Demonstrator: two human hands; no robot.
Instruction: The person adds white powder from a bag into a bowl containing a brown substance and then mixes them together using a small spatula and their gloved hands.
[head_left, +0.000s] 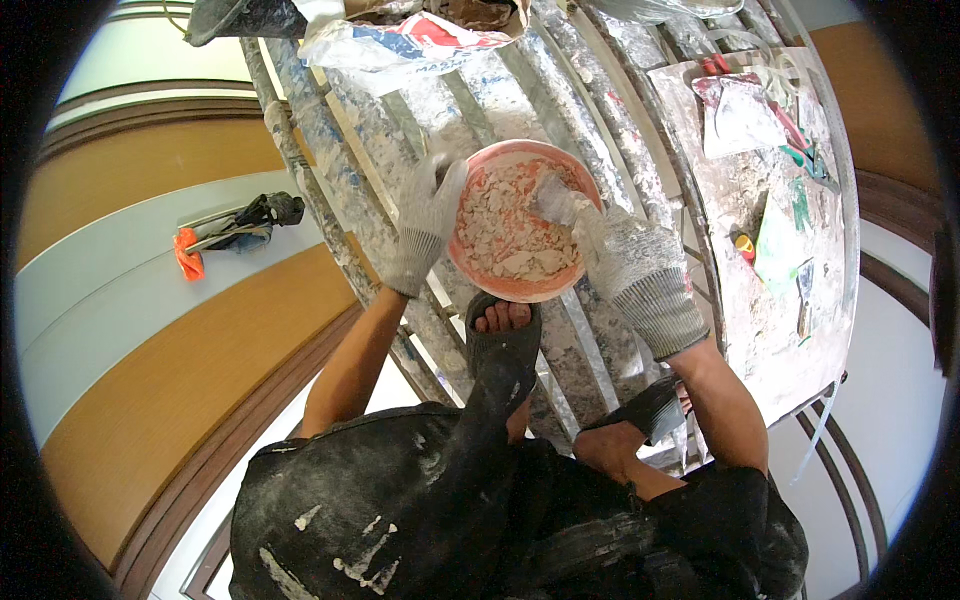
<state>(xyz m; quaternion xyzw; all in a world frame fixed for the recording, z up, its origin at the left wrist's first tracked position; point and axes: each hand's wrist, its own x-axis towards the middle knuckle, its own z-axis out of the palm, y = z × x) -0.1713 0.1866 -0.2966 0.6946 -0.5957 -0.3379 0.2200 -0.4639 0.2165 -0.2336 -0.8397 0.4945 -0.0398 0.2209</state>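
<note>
A reddish-orange bowl (517, 295) sits on the slatted platform before me, holding a crumbly, pale pink plaster-like mix (499, 225). My left hand (426, 225), in a knitted work glove, is against the bowl's left side. Its thumb lies beside the rim; whether the fingers grip is unclear. At the right rim, my gloved right hand (630, 251) is closed around a mix-coated tool (559, 199). The tool reaches into the bowl, and its handle is hidden by the glove.
A printed sack (420, 49) and a black bucket (244, 21) stand at the far end of the splattered slats (517, 82). On the right board (772, 360) lie a powdery bag (739, 120) and pliers (814, 161). My sandalled feet (504, 326) are close to the bowl.
</note>
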